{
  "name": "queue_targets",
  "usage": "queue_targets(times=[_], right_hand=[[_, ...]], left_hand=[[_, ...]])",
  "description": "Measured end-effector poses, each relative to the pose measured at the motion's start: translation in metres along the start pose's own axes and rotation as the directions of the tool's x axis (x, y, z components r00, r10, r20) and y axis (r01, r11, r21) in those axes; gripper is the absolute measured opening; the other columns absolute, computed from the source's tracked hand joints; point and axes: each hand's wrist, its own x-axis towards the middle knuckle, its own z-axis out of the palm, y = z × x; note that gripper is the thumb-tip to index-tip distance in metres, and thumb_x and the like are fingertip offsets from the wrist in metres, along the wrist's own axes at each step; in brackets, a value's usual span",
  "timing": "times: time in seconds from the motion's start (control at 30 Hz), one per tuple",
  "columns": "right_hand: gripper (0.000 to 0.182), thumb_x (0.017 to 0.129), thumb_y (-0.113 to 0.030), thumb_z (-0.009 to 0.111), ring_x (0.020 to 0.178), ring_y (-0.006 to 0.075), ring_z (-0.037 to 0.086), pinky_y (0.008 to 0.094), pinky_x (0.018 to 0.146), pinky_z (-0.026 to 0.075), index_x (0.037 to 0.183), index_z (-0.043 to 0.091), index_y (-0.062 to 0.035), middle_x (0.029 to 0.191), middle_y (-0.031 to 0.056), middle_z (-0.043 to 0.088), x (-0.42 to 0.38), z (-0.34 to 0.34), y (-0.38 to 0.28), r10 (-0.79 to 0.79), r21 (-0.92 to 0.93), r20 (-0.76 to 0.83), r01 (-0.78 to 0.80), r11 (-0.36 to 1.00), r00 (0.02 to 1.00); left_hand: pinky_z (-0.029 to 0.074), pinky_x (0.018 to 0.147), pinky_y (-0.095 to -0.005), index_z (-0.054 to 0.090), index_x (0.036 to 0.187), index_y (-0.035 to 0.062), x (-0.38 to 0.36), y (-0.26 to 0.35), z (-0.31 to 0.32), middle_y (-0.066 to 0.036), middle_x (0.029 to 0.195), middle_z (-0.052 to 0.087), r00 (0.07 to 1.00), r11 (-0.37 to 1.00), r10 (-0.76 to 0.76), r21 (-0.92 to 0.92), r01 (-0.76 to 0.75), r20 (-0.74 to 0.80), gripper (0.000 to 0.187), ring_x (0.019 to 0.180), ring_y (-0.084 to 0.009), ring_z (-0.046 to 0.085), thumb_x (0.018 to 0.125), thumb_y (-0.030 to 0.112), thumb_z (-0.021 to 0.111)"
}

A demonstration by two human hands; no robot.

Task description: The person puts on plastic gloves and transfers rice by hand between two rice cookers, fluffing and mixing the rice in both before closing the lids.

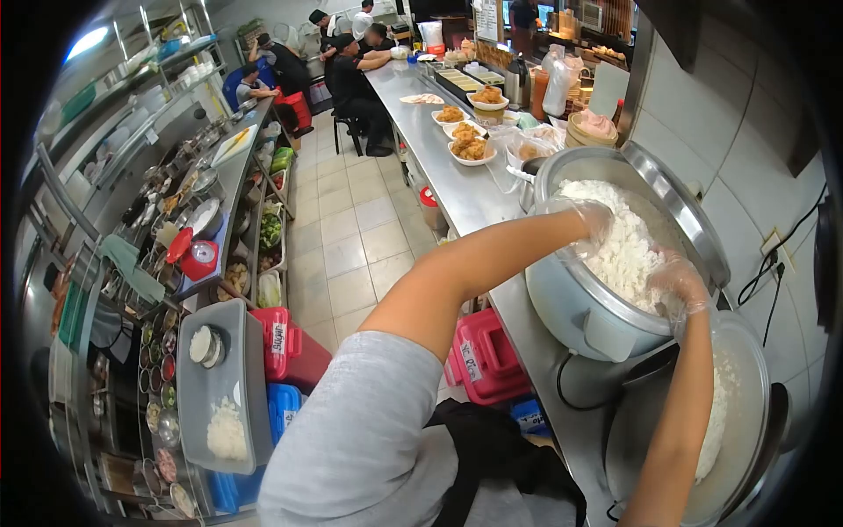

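Observation:
A large pale-blue rice cooker (575, 307) stands on the steel counter, its inner pot full of white cooked rice (619, 250). My left hand (590, 227), in a clear plastic glove, reaches in over the left rim with its fingers curled against the rice. From the right side my right hand (680, 285), also in a clear glove, is closed around the rice; its fingertips are partly hidden. A wide metal pot (628, 443) with more rice inside sits next to the cooker, partly behind my right forearm.
Plates of fried food (471, 149) line the steel counter (399, 105). On the left, a grey tub (198, 378) contains a rice clump and a small metal container. Red bins (492, 356) stand below the counter. Several people are at the far end. The cooker's lid (680, 198) is raised.

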Motion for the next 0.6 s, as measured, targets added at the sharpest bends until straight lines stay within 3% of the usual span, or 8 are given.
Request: queue_targets(times=[0.03, 0.1, 0.23, 0.3, 0.37, 0.5, 0.57, 0.6], right_hand=[[0.067, 0.060, -0.021, 0.069, 0.101, 0.0241, 0.052, 0.0287, 0.086, 0.039, 0.119, 0.044, 0.0009, 0.113, 0.0164, 0.053, -0.009, -0.007, -0.016, 0.062, 0.037, -0.037, -0.060, 0.997, 0.997], [0.064, 0.061, -0.021, 0.069, 0.098, 0.0232, 0.053, 0.0294, 0.085, 0.040, 0.117, 0.046, 0.0014, 0.110, 0.0166, 0.054, -0.011, -0.009, -0.025, 0.120, 0.075, -0.070, -0.115, 0.991, 0.990], [0.051, 0.064, -0.027, 0.068, 0.091, 0.0286, 0.055, 0.0344, 0.081, 0.041, 0.102, 0.052, 0.0026, 0.097, 0.0208, 0.056, -0.009, -0.012, -0.053, 0.084, 0.045, -0.260, -0.075, 0.996, 0.962], [0.049, 0.065, -0.030, 0.068, 0.090, 0.0311, 0.055, 0.0360, 0.080, 0.041, 0.098, 0.053, 0.0027, 0.095, 0.0224, 0.056, -0.004, -0.010, -0.059, 0.073, -0.007, -0.282, -0.078, 0.997, 0.957], [0.052, 0.067, -0.039, 0.066, 0.091, 0.0342, 0.054, 0.0386, 0.079, 0.041, 0.094, 0.053, 0.0030, 0.093, 0.0245, 0.056, 0.009, -0.003, -0.042, 0.101, -0.002, -0.450, -0.114, 0.993, 0.887], [0.062, 0.069, -0.044, 0.064, 0.100, 0.0360, 0.051, 0.0389, 0.084, 0.040, 0.107, 0.050, 0.0027, 0.105, 0.0261, 0.053, 0.008, -0.009, -0.038, 0.146, -0.005, -0.316, -0.156, 0.988, 0.937], [0.078, 0.064, -0.045, 0.069, 0.111, 0.0346, 0.045, 0.0377, 0.093, 0.035, 0.121, 0.042, 0.0000, 0.120, 0.0246, 0.046, -0.002, -0.004, -0.054, 0.111, -0.183, -0.200, -0.148, 0.972, 0.974], [0.085, 0.059, -0.045, 0.072, 0.115, 0.0335, 0.042, 0.0371, 0.096, 0.032, 0.125, 0.038, -0.0028, 0.125, 0.0235, 0.041, -0.005, -0.002, -0.058, 0.051, -0.163, -0.167, -0.079, 0.983, 0.985]], left_hand=[[0.044, 0.080, -0.0409, 0.057, 0.106, 0.0055, -0.001, -0.003, -0.001, -0.019, 0.104, 0.056, 1.000, 1.000, -0.002, 0.007, 0.002, -0.004, 0.049, 0.098, -0.0318, 0.053, 0.062, 0.028, 0.062], [0.047, 0.071, -0.0392, 0.058, 0.099, 0.0010, -0.017, -0.003, -0.007, -0.017, 0.095, 0.059, 0.907, 0.986, 0.028, -0.139, -0.095, -0.420, 0.043, 0.085, -0.0268, 0.058, 0.065, 0.027, 0.059], [0.047, 0.067, -0.0413, 0.058, 0.092, -0.0028, 0.009, 0.000, -0.006, -0.018, 0.086, 0.060, 0.886, 0.987, 0.094, -0.074, -0.142, -0.455, 0.037, 0.075, -0.0291, 0.059, 0.067, 0.024, 0.057], [0.047, 0.068, -0.0437, 0.057, 0.089, -0.0041, 0.021, 0.006, -0.002, -0.020, 0.079, 0.058, 0.833, 0.983, 0.155, 0.163, -0.080, -0.531, 0.032, 0.069, -0.0315, 0.059, 0.070, 0.021, 0.052], [0.046, 0.068, -0.0463, 0.057, 0.088, -0.0043, 0.011, 0.018, -0.004, -0.021, 0.076, 0.057, 0.810, 0.980, 0.118, 0.197, -0.003, -0.574, 0.030, 0.068, -0.0329, 0.058, 0.072, 0.020, 0.050], [0.044, 0.072, -0.0521, 0.058, 0.087, -0.0049, -0.022, 0.042, -0.036, -0.024, 0.079, 0.056, 0.766, 0.994, 0.065, 0.106, 0.004, -0.640, 0.033, 0.074, -0.0374, 0.057, 0.074, 0.024, 0.049], [0.040, 0.083, -0.0527, 0.051, 0.106, -0.0051, 0.007, 0.023, -0.031, -0.028, 0.099, 0.054, 0.908, 0.987, -0.059, 0.113, 0.115, -0.415, 0.057, 0.094, -0.0399, 0.054, 0.070, 0.039, 0.057], [0.037, 0.088, -0.0512, 0.041, 0.117, -0.0042, 0.029, 0.001, -0.012, -0.029, 0.109, 0.049, 0.863, 0.958, -0.239, 0.040, 0.285, -0.444, 0.075, 0.103, -0.0406, 0.049, 0.065, 0.046, 0.061]])
